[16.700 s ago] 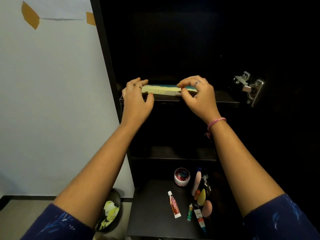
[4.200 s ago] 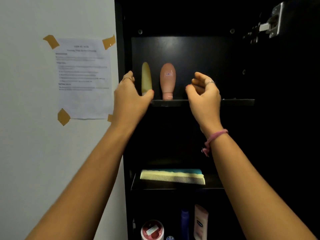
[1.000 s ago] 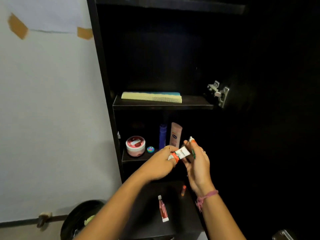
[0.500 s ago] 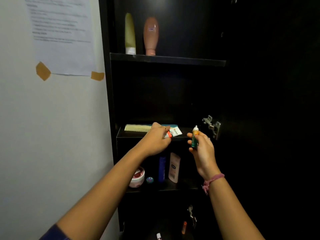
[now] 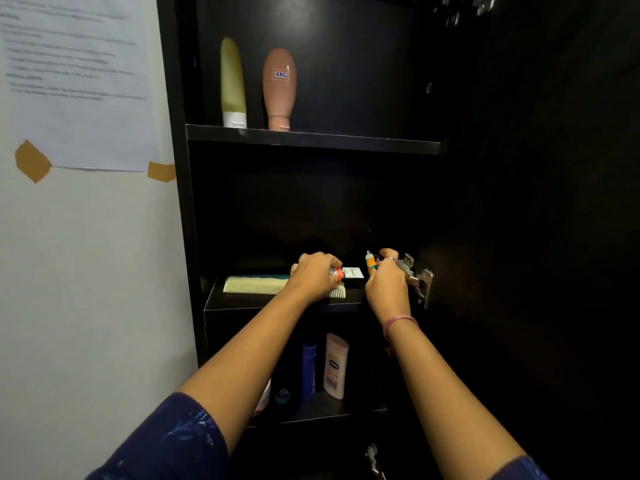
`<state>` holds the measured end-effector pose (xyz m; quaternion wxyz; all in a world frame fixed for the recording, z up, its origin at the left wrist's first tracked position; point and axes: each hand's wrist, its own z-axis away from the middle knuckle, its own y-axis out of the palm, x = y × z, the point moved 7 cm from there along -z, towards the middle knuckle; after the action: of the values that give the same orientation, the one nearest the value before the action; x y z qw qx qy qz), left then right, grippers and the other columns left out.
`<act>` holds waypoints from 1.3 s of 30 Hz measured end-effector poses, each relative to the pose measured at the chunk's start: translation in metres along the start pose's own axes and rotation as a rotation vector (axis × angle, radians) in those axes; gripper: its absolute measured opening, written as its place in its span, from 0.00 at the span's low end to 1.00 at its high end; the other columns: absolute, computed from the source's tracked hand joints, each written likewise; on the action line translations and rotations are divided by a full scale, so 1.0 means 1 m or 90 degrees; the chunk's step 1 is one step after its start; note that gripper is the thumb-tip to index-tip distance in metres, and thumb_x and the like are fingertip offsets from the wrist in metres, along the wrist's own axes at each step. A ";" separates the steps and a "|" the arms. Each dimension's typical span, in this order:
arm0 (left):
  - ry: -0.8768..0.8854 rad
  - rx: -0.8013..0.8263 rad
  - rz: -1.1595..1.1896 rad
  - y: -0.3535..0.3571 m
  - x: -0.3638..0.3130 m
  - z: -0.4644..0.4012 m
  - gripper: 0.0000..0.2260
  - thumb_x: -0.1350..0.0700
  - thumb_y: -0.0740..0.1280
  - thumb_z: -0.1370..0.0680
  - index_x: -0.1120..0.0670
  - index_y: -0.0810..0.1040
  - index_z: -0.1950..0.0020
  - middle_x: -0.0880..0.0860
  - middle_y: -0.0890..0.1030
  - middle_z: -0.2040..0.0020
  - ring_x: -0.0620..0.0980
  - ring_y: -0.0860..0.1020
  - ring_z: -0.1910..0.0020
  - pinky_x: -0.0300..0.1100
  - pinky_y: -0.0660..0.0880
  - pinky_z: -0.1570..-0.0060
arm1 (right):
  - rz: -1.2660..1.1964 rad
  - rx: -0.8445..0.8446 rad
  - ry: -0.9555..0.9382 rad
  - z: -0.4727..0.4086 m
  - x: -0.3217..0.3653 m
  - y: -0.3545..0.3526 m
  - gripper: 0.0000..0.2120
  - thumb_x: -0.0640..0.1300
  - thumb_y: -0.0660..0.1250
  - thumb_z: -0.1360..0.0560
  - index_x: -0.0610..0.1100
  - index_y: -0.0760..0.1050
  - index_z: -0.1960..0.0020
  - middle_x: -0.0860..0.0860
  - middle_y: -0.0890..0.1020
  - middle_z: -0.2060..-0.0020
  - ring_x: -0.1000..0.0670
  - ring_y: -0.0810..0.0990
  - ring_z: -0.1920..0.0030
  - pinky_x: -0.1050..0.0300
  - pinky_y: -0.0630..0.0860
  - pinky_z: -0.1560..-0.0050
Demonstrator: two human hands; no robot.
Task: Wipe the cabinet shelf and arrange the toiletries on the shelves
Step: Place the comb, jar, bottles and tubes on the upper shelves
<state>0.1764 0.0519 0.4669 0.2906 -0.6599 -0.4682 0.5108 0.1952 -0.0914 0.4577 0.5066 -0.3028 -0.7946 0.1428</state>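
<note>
On the middle shelf (image 5: 242,303) a comb (image 5: 254,285) lay along the front edge, from the left end toward the middle. Over its right end the left hand (image 5: 313,277) pinched a small white tube (image 5: 348,273) by its orange cap end; light and soft, it looked best held there. Toward the shelf's right end the right hand (image 5: 386,282) curled round a small orange-and-green tube (image 5: 370,263), upright. No containers showed on that shelf.
</note>
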 end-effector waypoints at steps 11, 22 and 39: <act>0.000 0.004 0.121 0.021 0.020 -0.017 0.19 0.50 0.67 0.25 0.50 0.74 0.35 0.51 0.76 0.35 0.52 0.71 0.33 0.53 0.67 0.33 | 0.211 -0.039 -0.036 -0.001 -0.010 0.007 0.11 0.35 0.60 0.23 0.36 0.73 0.42 0.40 0.81 0.49 0.41 0.79 0.46 0.54 0.75 0.51; 0.061 -0.111 0.106 0.005 0.010 0.004 0.17 0.50 0.66 0.24 0.48 0.74 0.35 0.50 0.75 0.36 0.52 0.70 0.35 0.51 0.65 0.34 | 0.156 -0.038 -0.064 0.013 -0.013 0.004 0.18 0.38 0.60 0.22 0.36 0.69 0.33 0.41 0.74 0.37 0.44 0.72 0.36 0.55 0.67 0.34; 0.345 -0.314 0.022 0.081 0.015 0.156 0.11 0.56 0.68 0.27 0.50 0.78 0.45 0.51 0.79 0.45 0.49 0.72 0.45 0.44 0.64 0.48 | -0.227 -0.130 0.010 0.156 -0.126 0.026 0.11 0.33 0.64 0.25 0.40 0.78 0.43 0.49 0.78 0.49 0.55 0.79 0.50 0.75 0.72 0.51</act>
<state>0.0557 0.0190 0.3426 0.2276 -0.8295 -0.4716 0.1941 0.1027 -0.1374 0.2837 0.4965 -0.2082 -0.8421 -0.0325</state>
